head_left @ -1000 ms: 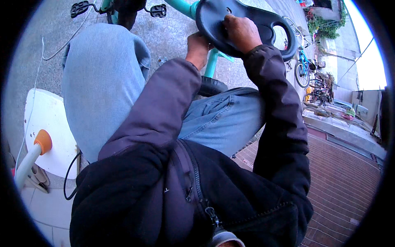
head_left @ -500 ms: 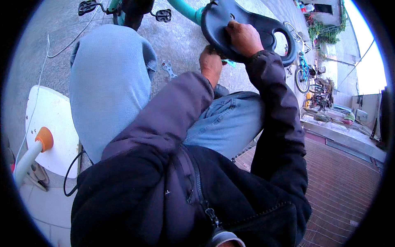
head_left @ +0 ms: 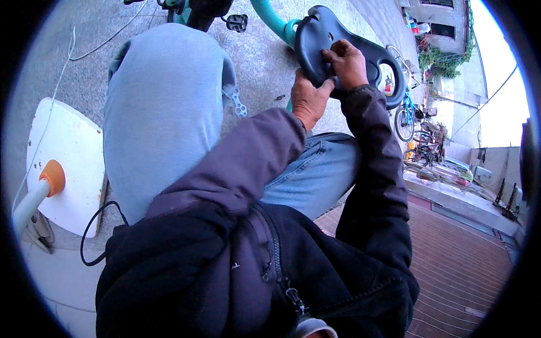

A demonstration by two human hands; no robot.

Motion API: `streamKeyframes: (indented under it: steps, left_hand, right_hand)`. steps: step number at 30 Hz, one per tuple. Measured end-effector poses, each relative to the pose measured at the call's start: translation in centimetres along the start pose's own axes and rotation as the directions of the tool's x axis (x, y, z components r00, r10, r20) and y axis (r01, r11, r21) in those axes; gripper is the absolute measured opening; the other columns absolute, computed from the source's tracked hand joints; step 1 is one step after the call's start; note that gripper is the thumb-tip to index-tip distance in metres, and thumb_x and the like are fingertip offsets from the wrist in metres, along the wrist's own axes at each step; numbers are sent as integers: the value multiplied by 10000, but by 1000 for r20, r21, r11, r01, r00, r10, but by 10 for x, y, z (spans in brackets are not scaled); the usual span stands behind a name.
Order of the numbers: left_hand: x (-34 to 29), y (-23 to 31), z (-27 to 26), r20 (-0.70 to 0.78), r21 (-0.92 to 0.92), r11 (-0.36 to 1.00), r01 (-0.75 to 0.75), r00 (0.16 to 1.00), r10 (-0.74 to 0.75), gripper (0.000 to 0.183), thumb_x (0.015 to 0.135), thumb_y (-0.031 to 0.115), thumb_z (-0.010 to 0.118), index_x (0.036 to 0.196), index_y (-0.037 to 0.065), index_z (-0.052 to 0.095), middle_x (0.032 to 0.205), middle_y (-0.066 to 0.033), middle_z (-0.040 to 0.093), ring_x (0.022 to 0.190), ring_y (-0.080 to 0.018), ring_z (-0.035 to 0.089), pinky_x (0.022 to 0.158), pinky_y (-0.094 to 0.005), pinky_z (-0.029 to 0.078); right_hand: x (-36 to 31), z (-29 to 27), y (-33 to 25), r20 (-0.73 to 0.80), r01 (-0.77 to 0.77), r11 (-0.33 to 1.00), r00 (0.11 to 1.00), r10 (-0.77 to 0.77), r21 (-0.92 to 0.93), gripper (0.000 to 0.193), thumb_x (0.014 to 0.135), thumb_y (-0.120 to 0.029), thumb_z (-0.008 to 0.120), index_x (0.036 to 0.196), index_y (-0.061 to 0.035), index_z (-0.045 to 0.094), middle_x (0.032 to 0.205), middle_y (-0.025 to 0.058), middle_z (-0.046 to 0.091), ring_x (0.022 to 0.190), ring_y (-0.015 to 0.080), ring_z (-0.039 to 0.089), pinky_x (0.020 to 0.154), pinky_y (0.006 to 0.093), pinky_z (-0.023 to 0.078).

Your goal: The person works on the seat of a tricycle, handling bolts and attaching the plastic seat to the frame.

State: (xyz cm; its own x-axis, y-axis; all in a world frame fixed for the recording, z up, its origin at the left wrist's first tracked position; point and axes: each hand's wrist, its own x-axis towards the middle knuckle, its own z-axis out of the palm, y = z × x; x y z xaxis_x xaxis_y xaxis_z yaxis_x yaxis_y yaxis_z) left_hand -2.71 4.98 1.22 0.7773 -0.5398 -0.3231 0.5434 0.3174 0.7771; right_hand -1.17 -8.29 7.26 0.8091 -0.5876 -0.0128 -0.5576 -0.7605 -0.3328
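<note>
In the head view, a black bicycle saddle (head_left: 338, 50) is seen near the top of the picture, a little right of the middle, mounted on a teal bicycle frame (head_left: 270, 19) whose tube runs up and to the left from under it. The saddle is turned with its narrow end toward the right, where an oval opening is seen in it. The right hand (head_left: 346, 62) is laid on top of the saddle, with the fingers bent and pressed down on its surface near the middle; whether something small is pinched under the fingertips cannot be told. The left hand (head_left: 307, 101) is placed just below the saddle, with its fingers closed around the lower edge of it, so the saddle is gripped from underneath. Both forearms are covered by dark purple jacket sleeves. The knees, in light blue jeans, are seen below the hands and to the left. A black pedal (head_left: 235, 22) is seen at the top, just left of the frame tube. A small metal wrench (head_left: 239, 104) is lying on the grey pavement, just beside the left knee. At the left edge, a white board (head_left: 67, 163) with an orange cap (head_left: 53, 176) on a white tube is seen. Other parked bicycles (head_left: 408, 118) are standing well apart, to the right.
</note>
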Motion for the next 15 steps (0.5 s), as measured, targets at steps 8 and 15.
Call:
streamKeyframes:
  steps: [8, 15]
  left_hand:
    - [-4, 7, 9, -20, 155, 980, -128, 991, 133, 450, 740, 210, 706, 1087, 2, 507, 1034, -204, 592, 944, -377, 610, 843, -432, 477]
    - [-5, 0, 15, 3, 215, 954, -208, 977, 212, 484, 738, 248, 701, 1115, 11, 511, 1057, -224, 548, 977, -402, 566, 847, -461, 452]
  right_hand:
    - [-1, -8, 12, 27, -30, 996, 999, 27, 87, 211, 820, -151, 684, 940, 17, 643, 825, 139, 686, 736, 186, 654, 723, 314, 508]
    - [-8, -15, 6, 70, -117, 955, 992, 101, 274, 169, 857, -115, 657, 945, 29, 645, 814, 74, 668, 672, 142, 629, 620, 282, 514]
